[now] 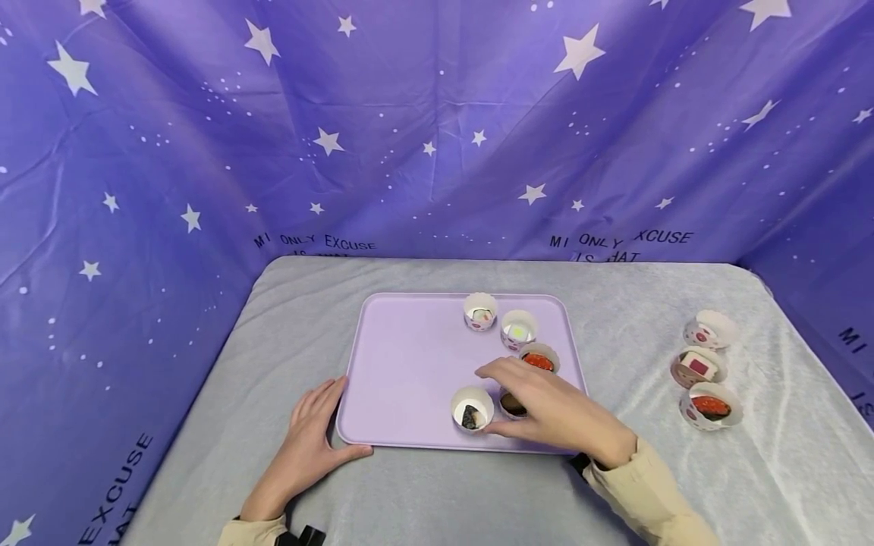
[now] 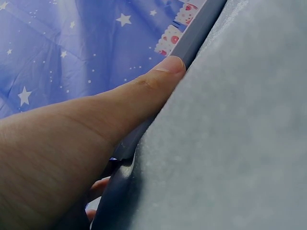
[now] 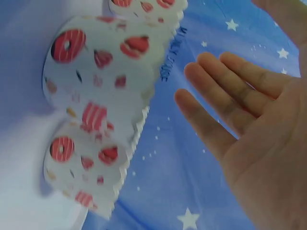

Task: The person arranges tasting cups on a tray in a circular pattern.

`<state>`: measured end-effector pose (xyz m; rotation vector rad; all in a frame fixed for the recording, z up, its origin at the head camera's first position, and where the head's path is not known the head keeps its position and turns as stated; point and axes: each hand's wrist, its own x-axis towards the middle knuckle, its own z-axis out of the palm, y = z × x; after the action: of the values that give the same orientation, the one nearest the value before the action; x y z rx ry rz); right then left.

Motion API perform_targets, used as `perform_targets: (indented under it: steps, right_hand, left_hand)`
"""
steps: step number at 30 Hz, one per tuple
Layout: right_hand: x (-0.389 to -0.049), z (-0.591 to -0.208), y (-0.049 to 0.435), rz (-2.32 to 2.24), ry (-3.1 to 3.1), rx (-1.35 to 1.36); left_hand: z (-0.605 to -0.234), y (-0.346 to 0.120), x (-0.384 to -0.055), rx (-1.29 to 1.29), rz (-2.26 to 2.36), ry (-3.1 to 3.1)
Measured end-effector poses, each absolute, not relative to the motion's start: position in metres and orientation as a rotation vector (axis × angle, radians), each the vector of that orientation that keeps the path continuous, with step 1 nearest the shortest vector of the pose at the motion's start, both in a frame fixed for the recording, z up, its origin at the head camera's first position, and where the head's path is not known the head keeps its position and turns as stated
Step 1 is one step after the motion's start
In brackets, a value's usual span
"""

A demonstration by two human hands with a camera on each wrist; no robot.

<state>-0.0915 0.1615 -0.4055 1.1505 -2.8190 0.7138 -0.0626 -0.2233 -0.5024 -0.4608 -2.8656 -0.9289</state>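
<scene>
A lilac tray (image 1: 396,364) lies on the table. At its front left corner my left hand (image 1: 307,436) touches it, thumb along the front edge and fingers by the left side. My right hand (image 1: 553,406) is over the tray's right part, fingers extended, holding nothing. Beneath it, a paper cup with a dark brown piece (image 1: 512,403) is partly hidden. Beside its thumb stands a paper cup (image 1: 472,396) with a black-and-white piece. Farther back are a cup with an orange-red topped piece (image 1: 539,362) and two other cups. Printed paper cups (image 3: 96,67) show near the right palm (image 3: 268,139).
On the table's right side, three more paper cups stand in a row: a back one (image 1: 708,330), a middle one with a white piece marked dark red (image 1: 698,367) and a front one with an orange-red topped piece (image 1: 710,407). A purple star-printed cloth (image 1: 410,114) hangs behind.
</scene>
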Motion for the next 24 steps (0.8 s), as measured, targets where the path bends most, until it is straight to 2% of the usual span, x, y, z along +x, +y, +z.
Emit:
perform_targets:
  steps: [11,24]
  right_hand:
    - [-0.088,-0.395,0.200,0.689,-2.757,1.048]
    - [-0.068,-0.385,0.248,0.615,-2.772,0.788]
  left_hand:
    - [-0.501,-0.221,-0.067,-0.461,-0.943,-2.864]
    - [-0.502,-0.223,-0.063,-0.444,-0.942,-2.892]
